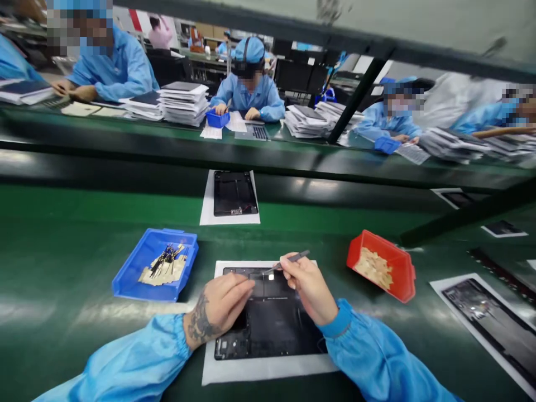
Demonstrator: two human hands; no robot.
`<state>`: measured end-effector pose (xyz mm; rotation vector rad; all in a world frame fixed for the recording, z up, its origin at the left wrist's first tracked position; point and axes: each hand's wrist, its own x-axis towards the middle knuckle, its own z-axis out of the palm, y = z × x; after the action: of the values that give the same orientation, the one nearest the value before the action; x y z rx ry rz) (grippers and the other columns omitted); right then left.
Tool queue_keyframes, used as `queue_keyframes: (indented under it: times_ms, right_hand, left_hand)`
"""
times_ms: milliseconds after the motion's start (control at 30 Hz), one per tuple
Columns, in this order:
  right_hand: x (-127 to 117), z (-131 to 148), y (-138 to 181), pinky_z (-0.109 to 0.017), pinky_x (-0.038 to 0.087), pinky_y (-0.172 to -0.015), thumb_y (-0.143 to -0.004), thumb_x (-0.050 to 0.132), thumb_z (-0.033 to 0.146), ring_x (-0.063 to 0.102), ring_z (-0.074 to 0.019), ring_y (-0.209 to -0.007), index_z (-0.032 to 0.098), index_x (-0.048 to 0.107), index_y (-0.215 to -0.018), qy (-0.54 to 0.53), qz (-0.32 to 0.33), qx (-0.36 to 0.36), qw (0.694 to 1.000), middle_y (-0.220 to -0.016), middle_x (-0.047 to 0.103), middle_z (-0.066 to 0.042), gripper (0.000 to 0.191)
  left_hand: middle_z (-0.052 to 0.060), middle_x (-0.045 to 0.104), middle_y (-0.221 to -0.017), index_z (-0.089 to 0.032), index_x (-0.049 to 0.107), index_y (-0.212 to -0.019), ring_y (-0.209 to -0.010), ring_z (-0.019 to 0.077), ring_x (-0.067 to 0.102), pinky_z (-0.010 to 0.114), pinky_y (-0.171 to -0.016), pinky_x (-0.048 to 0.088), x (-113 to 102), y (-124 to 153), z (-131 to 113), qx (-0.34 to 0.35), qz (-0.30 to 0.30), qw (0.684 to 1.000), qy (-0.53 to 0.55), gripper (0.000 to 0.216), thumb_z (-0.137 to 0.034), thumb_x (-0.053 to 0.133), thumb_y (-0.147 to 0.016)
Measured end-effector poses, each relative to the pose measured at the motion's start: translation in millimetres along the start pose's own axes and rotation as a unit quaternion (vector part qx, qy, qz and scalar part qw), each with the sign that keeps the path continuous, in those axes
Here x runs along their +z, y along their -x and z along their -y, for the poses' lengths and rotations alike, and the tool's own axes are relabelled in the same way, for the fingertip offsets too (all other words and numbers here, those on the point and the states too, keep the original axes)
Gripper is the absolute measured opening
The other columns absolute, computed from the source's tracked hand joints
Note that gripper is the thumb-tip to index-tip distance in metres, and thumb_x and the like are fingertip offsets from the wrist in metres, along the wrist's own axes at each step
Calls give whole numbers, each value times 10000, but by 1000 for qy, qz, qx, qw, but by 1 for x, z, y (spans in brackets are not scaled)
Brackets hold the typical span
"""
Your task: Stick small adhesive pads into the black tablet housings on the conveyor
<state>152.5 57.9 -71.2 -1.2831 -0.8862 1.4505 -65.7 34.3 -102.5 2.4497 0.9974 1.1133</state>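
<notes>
In the head view, a black tablet-like housing (282, 326) lies open on a white sheet (268, 369) in front of me. My right hand (305, 282) pinches a pair of grey tweezers (298, 257), their tips pointing left over the housing's upper part. Facing those tips is my left hand (224, 304), palm down over the housing's upper left. Its fingers are bent and close together; whatever lies between them is hidden. A small pale patch (271, 276) shows on the housing below the tweezers.
A blue bin (125, 285) with thin black strips stands left, a red bin (408, 279) with beige pieces right. Another housing (234, 192) lies ahead, one more (498, 318) at right. Beyond the ledge, co-workers in blue sit by stacks. A slanted dark post (469, 215) crosses the right.
</notes>
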Motion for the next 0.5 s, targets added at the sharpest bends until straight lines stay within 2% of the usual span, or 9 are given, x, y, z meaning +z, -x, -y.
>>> queue_keyframes:
  times_ms: [67, 133, 200, 300, 400, 500]
  right_hand:
    - [9, -5, -7, -154, 315, -398, -706, 784, 412, 440, -89, -534, 143, 583, -840, 6, 1, -2, 1000, -642, 563, 8, 362]
    - [14, -12, -13, -152, 325, -391, -714, 780, 409, 432, -86, -515, 150, 575, -840, 10, -4, 0, 1000, -602, 536, 29, 353]
    - [16, -18, -19, -156, 351, -389, -726, 772, 405, 432, -86, -498, 154, 573, -828, 19, -7, 2, 1000, -585, 527, 36, 336]
    - [15, -24, -23, -171, 408, -400, -731, 768, 404, 463, -96, -505, 158, 579, -822, 26, -12, 7, 1000, -599, 542, 29, 324]
    - [14, -29, -23, -180, 440, -407, -733, 765, 410, 497, -107, -517, 165, 582, -838, 16, -5, 18, 1000, -607, 563, 22, 323]
    - [14, -33, -20, -186, 440, -399, -753, 749, 407, 506, -106, -487, 169, 579, -850, 14, 14, 34, 999, -602, 572, 22, 308]
  left_hand:
    - [70, 618, -865, -167, 565, -985, -802, 152, 584, 275, -726, 489, -1, 1, 5, -70, -21, 996, 56, 138, -124, 473, -891]
    - [51, 589, -813, -171, 552, -897, -757, 142, 568, 264, -692, 473, -2, 2, 13, -144, -17, 986, 80, 99, -141, 458, -897]
    - [50, 586, -820, -171, 558, -897, -754, 143, 562, 263, -686, 463, -1, 2, 20, -170, 3, 982, 78, 113, -145, 448, -901]
    - [72, 607, -876, -175, 579, -1062, -783, 159, 569, 271, -685, 460, 6, 3, 23, -111, 31, 993, 24, 214, -132, 445, -901]
    - [60, 593, -769, -202, 561, -1203, -674, 162, 533, 273, -593, 422, 15, 8, 18, -16, 77, 995, -54, 334, -131, 436, -901]
    - [47, 557, -672, -202, 553, -1238, -621, 163, 505, 280, -557, 390, 17, 15, 11, 14, 119, 991, -54, 365, -131, 427, -903]
